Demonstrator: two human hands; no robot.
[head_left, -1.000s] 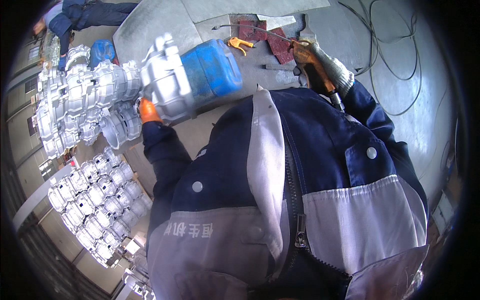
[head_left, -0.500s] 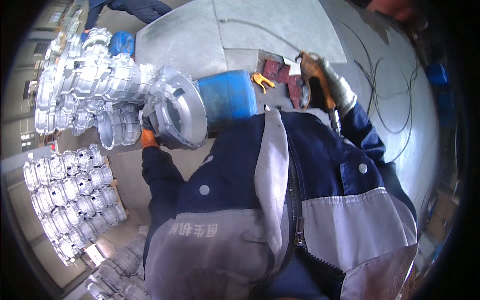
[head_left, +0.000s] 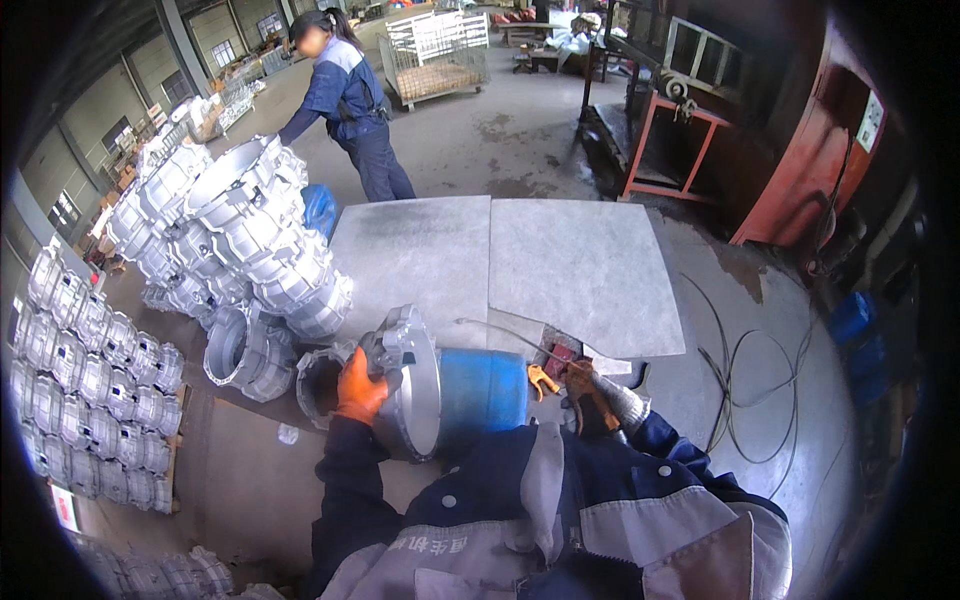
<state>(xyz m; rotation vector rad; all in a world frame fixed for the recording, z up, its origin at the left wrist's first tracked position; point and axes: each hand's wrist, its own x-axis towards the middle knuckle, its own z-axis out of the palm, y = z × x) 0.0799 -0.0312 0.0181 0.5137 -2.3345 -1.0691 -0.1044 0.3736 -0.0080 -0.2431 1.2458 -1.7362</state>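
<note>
My left hand [head_left: 362, 388], in an orange glove with dark fingertips, is closed on a silver cast-metal housing [head_left: 424, 392] at the table's near edge. The housing lies on its side, its wide ring toward the right. My right hand [head_left: 606, 402], in a grey and orange glove, grips what looks like an air gun with a long thin nozzle [head_left: 505, 332]. The nozzle points left over the table, apart from the housing. Beside that hand lies a yellow-orange air gun [head_left: 543, 380]. A blue plastic drum [head_left: 485, 388] lies just right of the housing.
Stacked silver housings [head_left: 265, 225] stand at the table's left, with more on a pallet [head_left: 90, 400] farther left. A grey tabletop [head_left: 570, 270] spreads ahead. A co-worker [head_left: 350, 110] stands behind the stack. A hose [head_left: 740, 390] coils at right, near a red machine [head_left: 800, 150].
My view has tilted up, bringing the co-worker and the machines into sight. My left hand now shows on the housing's upper side. The air gun stays in my right hand.
</note>
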